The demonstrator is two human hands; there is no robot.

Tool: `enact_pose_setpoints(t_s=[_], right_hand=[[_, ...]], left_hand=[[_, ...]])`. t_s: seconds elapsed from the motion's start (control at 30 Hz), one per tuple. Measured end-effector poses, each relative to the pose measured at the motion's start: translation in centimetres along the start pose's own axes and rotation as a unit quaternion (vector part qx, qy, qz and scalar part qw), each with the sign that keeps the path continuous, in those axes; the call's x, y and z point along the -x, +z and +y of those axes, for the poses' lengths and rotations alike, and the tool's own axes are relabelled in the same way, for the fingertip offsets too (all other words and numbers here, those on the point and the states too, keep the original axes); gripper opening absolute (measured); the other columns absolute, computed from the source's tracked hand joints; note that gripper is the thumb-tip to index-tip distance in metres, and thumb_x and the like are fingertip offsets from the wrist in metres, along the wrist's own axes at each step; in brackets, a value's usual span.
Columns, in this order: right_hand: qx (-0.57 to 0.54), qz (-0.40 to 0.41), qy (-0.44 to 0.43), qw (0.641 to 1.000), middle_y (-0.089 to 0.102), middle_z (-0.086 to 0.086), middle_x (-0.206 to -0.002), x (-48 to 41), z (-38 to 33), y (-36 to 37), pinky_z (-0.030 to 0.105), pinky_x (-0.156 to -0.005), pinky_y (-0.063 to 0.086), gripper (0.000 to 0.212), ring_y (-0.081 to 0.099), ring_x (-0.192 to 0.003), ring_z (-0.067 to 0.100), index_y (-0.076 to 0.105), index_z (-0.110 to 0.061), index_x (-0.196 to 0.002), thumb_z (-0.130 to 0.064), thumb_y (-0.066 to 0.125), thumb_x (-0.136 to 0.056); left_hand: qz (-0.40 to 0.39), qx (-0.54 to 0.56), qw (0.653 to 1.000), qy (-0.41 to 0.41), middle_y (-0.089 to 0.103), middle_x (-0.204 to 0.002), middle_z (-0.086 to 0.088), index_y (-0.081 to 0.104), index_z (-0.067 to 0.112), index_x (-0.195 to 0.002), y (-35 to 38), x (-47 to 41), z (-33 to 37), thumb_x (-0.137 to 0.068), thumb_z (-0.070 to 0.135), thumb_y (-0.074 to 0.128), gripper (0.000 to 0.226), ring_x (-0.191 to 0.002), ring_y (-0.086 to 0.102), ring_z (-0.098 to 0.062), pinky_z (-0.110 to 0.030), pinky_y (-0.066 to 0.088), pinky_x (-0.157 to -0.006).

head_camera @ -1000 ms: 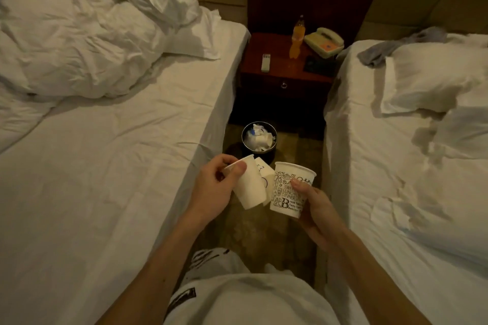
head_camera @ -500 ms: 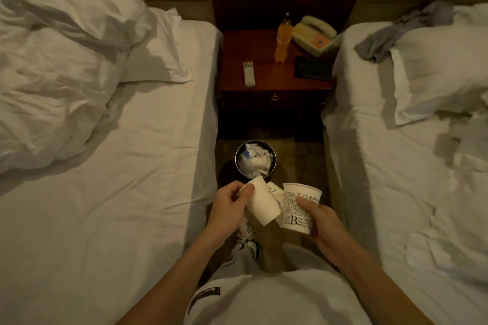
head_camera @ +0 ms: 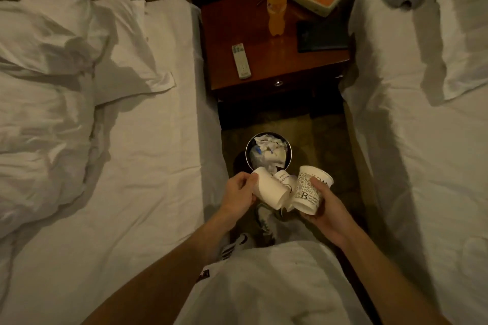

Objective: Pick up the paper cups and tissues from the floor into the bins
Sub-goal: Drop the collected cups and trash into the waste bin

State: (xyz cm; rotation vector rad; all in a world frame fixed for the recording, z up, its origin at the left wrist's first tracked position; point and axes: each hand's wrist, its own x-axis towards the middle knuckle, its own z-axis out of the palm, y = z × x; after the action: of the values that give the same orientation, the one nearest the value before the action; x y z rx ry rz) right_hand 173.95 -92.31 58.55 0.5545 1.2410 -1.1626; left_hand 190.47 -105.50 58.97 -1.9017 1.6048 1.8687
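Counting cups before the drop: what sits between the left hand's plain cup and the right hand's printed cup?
A third cup with lettering, tilted, between the plain cup and the printed cup. Head view shows it.

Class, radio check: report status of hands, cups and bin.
Left hand grips plain cup, tilted. Right hand grips printed cup, upright. Bin just ahead, tissues inside; path clear.

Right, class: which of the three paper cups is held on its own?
The cup printed with a large B, in the right hand. The left hand grips the other two cups together, tilted, near the bin.
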Motion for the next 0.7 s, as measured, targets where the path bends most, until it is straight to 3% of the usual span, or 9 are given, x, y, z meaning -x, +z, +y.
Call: enact_pose_setpoints(t_s=[0.1, 0.23, 0.37, 0.47, 0.53, 0.6, 0.7], right_hand=[[-0.005, 0.018, 0.032, 0.999, 0.075, 0.009, -0.104, -2.9, -1.0, 0.5, 0.034, -0.069, 0.056, 0.052, 0.073, -0.09, 0.021, 0.065, -0.012, -0.114, -0.036, 0.073, -0.069], [0.066, 0.063, 0.049, 0.995, 0.075, 0.012, -0.102, -7.4, -1.6, 0.2, 0.042, -0.084, 0.056, 0.057, 0.073, -0.093, 0.025, 0.067, -0.007, -0.112, -0.038, 0.076, -0.066], [0.09, 0.101, 0.064, 0.989, 0.074, 0.011, -0.107, -13.1, -1.4, -0.7, 0.046, -0.096, 0.052, 0.045, 0.07, -0.101, 0.026, 0.066, -0.009, -0.116, -0.034, 0.073, -0.078], [0.079, 0.126, 0.074, 0.986, 0.074, 0.011, -0.107, -17.3, -0.7, -0.8, 0.046, -0.096, 0.052, 0.053, 0.07, -0.101, 0.026, 0.067, -0.009, -0.113, -0.036, 0.074, -0.068], [0.067, 0.14, 0.078, 0.985, 0.074, 0.011, -0.107, -19.8, 0.0, -1.0, 0.048, -0.097, 0.051, 0.058, 0.07, -0.103, 0.028, 0.067, -0.009, -0.115, -0.038, 0.074, -0.066], [0.067, 0.143, 0.091, 0.983, 0.075, 0.011, -0.103, -22.2, 0.6, -1.0, 0.041, -0.081, 0.058, 0.055, 0.072, -0.096, 0.027, 0.066, -0.01, -0.115, -0.039, 0.073, -0.069], [0.066, 0.132, 0.092, 0.985, 0.077, 0.008, -0.092, -25.5, 1.2, -0.7, 0.026, -0.054, 0.056, 0.044, 0.075, -0.081, 0.02, 0.067, -0.01, -0.109, -0.035, 0.071, -0.074]], left_hand=[[0.016, -0.028, 0.999, -0.027, 0.062, -0.093, 0.001, 0.058, 0.027, -0.09, 0.4, -3.3, 0.3, -0.1, 0.042, 0.05, 0.019, -0.082, 0.057, -0.013, -0.026, 0.046, -0.071], [0.06, -0.054, 0.995, -0.053, 0.061, -0.083, 0.007, 0.056, 0.031, -0.083, 1.4, -8.9, -0.7, -0.1, 0.038, 0.052, 0.019, -0.075, 0.058, -0.006, -0.017, 0.043, -0.06], [0.066, -0.092, 0.99, -0.079, 0.059, -0.088, 0.007, 0.056, 0.025, -0.091, 2.4, -16.5, -4.0, -0.1, 0.033, 0.053, 0.012, -0.088, 0.057, -0.014, -0.021, 0.042, -0.068], [0.059, -0.137, 0.985, -0.083, 0.064, -0.098, -0.004, 0.065, 0.009, -0.103, 3.5, -22.5, -7.7, -0.1, 0.026, 0.056, 0.019, -0.093, 0.056, -0.017, -0.017, 0.038, -0.069], [0.049, -0.159, 0.982, -0.09, 0.068, -0.106, -0.015, 0.066, 0.0, -0.109, 4.2, -26.3, -10.0, -0.099, 0.022, 0.057, 0.026, -0.099, 0.061, -0.025, -0.025, 0.042, -0.077], [0.05, -0.163, 0.979, -0.111, 0.067, -0.111, -0.022, 0.065, -0.004, -0.108, 5.1, -29.6, -12.3, -0.098, 0.019, 0.058, 0.026, -0.107, 0.061, -0.034, -0.034, 0.045, -0.088], [0.025, -0.161, 0.976, -0.145, 0.065, -0.117, -0.019, 0.065, 0.0, -0.112, 6.1, -32.9, -15.6, -0.098, 0.021, 0.058, 0.026, -0.113, 0.058, -0.032, -0.026, 0.04, -0.09]])
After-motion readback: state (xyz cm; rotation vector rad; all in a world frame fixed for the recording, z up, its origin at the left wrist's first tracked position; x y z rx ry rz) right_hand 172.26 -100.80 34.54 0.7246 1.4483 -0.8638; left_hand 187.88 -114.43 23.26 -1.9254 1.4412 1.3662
